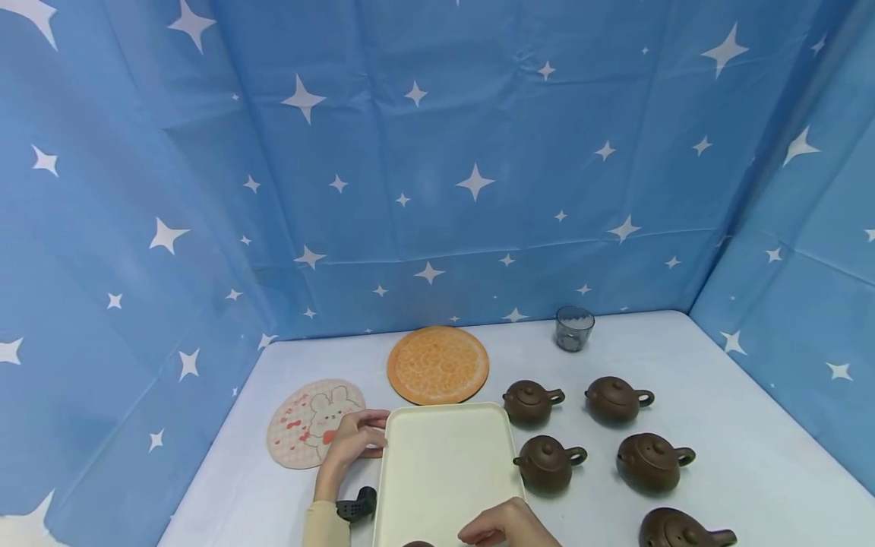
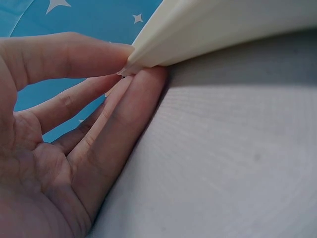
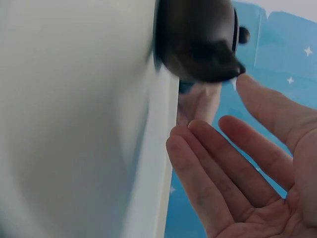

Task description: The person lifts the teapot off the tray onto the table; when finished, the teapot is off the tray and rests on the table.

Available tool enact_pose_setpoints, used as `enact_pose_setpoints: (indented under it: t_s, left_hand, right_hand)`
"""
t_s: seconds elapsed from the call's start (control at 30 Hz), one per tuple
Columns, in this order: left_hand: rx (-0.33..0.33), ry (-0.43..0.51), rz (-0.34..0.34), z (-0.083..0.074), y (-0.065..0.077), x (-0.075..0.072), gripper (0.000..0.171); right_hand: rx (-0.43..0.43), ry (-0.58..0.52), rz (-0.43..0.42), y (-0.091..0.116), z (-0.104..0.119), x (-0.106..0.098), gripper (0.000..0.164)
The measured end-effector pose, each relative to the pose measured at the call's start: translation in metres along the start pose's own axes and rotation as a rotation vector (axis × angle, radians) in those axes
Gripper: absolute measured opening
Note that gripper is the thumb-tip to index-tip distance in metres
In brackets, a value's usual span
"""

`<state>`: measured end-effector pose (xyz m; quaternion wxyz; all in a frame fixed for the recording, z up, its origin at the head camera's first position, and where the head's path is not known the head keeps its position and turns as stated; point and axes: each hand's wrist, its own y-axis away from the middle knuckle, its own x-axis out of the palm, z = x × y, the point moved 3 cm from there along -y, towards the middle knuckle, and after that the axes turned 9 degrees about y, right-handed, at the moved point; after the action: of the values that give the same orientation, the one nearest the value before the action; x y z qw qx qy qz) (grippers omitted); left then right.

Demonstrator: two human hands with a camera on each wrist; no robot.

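A cream rectangular tray (image 1: pixel 447 456) lies on the white table. My left hand (image 1: pixel 352 441) pinches its left rim between thumb and fingers; in the left wrist view, the tray's edge (image 2: pixel 163 39) sits in that pinch. Low over the tray's near right part is my right hand (image 1: pixel 511 524). A dark brown teapot (image 3: pixel 198 39) stands on the tray, with only its top (image 1: pixel 418 544) showing at the head view's bottom edge. The right thumb (image 3: pixel 267 106) is at the tip of the teapot's spout; whether they touch I cannot tell. The other right fingers are spread loosely, holding nothing.
Several more brown teapots stand right of the tray, two nearest being one teapot (image 1: pixel 528 403) and another (image 1: pixel 547 465). A glass cup (image 1: pixel 574 328) is at the back. An orange round mat (image 1: pixel 437 366) and a rabbit mat (image 1: pixel 301 425) lie behind and left.
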<state>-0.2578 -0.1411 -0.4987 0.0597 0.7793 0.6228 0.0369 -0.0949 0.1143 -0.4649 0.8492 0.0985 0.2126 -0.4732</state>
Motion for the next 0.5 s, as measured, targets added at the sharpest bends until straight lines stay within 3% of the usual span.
enact_pose_setpoints:
  t_s: [0.37,0.5]
  left_hand:
    - [-0.009,0.004,-0.008,-0.001,-0.002,0.001,0.051]
    - [-0.013,0.002,-0.013,0.001,-0.001,0.001,0.052]
  right_hand:
    - [-0.107,-0.046,0.024,0.0,0.005,0.01,0.02]
    - [-0.131,-0.019,-0.016,0.0,0.01,0.019,0.016]
